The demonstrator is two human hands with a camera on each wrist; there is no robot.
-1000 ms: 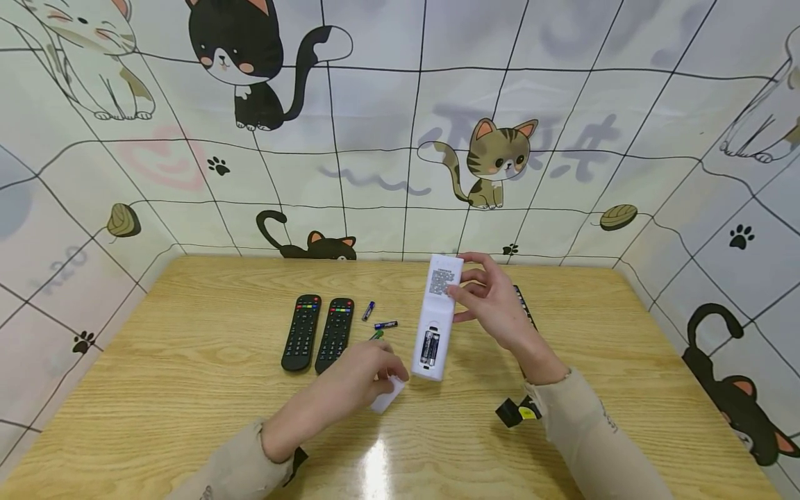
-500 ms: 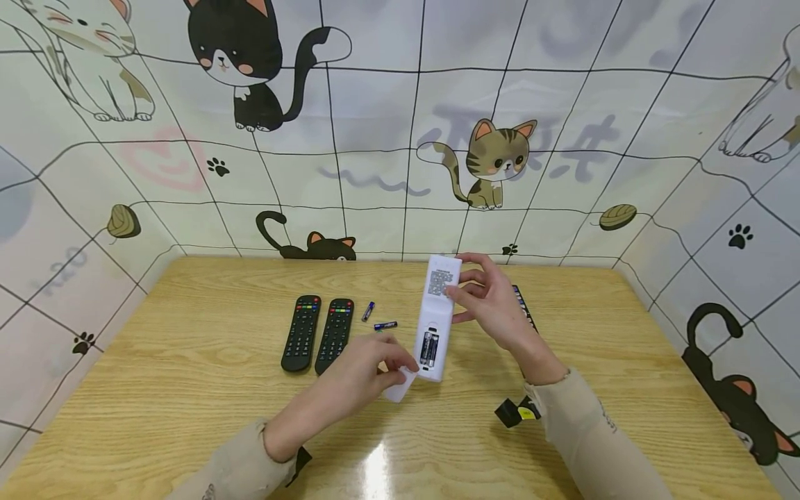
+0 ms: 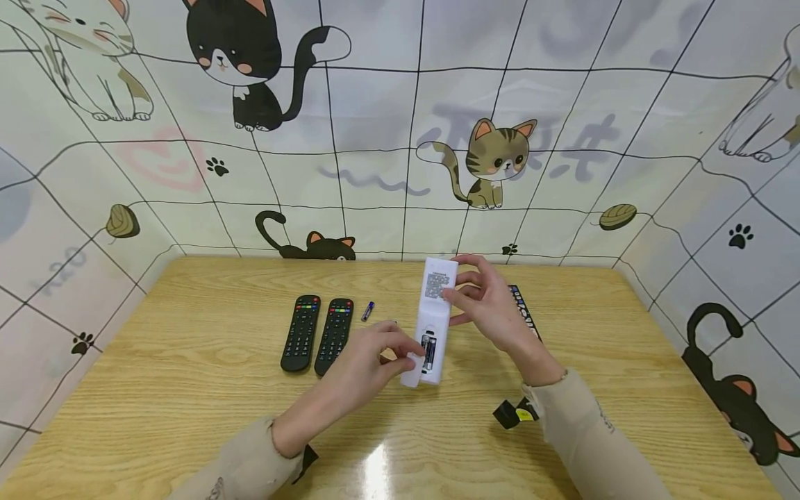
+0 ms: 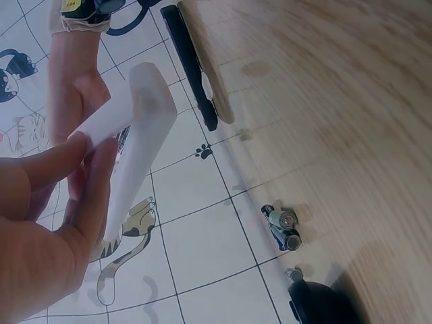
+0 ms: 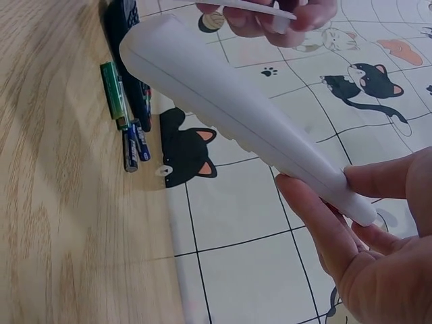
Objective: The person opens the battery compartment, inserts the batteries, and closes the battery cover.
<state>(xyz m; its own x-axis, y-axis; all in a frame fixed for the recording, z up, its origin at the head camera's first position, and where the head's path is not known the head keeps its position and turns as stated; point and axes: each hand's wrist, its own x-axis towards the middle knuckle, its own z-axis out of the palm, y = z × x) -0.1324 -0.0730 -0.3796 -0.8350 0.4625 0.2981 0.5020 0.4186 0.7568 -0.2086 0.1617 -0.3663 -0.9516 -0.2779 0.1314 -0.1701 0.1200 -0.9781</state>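
Note:
A white remote control [image 3: 440, 278] is held up with its back towards the head camera, its battery compartment uncovered and batteries inside. My right hand [image 3: 490, 302] grips it by the upper end, thumb on the back and fingers behind. Between thumb and fingers, my left hand [image 3: 381, 354] pinches a white battery cover [image 3: 410, 376], at the compartment's left edge and partly over it. In the right wrist view the cover [image 5: 253, 7] appears edge-on, apart from the remote's body [image 5: 236, 121]. Whether the two touch I cannot tell.
Two black remotes [image 3: 301, 333] lie side by side on the wooden table [image 3: 187, 389]. Close to them are loose batteries, a green one [image 5: 113, 94] and blue ones [image 5: 130, 150]. Another remote [image 3: 523, 309] lies partly hidden behind my right hand. A patterned cloth [image 3: 375, 139] backs the table.
My left hand has carried the battery cover right and up to the white remote's compartment, now hiding one blue battery on the table. The white remote has shifted slightly left in my right hand.

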